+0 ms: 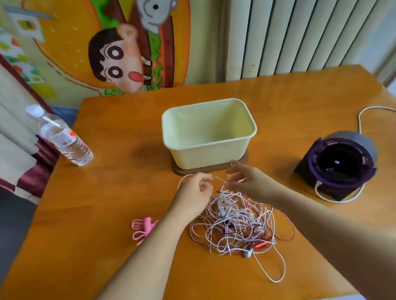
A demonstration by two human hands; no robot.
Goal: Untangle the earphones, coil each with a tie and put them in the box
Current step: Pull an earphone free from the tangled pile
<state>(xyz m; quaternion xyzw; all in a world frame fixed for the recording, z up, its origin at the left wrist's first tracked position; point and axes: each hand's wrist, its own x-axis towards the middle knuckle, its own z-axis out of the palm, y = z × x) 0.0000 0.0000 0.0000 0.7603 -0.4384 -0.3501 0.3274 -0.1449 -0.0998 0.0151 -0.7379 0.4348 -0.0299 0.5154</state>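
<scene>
Earphones (236,222), several sets in white, pink and dark red cord, lie in one loose knot on the desk (111,263), just in front of the box (206,154) on the person's side. One white loop trails out of the heap away from the box. None is coiled or tied, and nothing shows inside the box.

The left hand (195,192) is at the end of the heap nearest the box, its grip pinched on a white strand that arcs out on both sides of the fingers. The right hand (244,181) is beside it, close to the box's front wall, with a thin cord loop standing up at its fingertips. Blur hides whether that grip pinches the loop or is merely spread.

Pink ties (145,227) wait in front of the box, to its left. A water bottle (66,139) stands farther left and a round purple-rimmed device (342,164) to the right.

The likely risk is pulling the white strand hard while the rest lies crossed over it. That would cinch the knots tighter or drag the whole heap along. An earbud snagged in a loop could strain its cord, and the right hand could nudge the box.
</scene>
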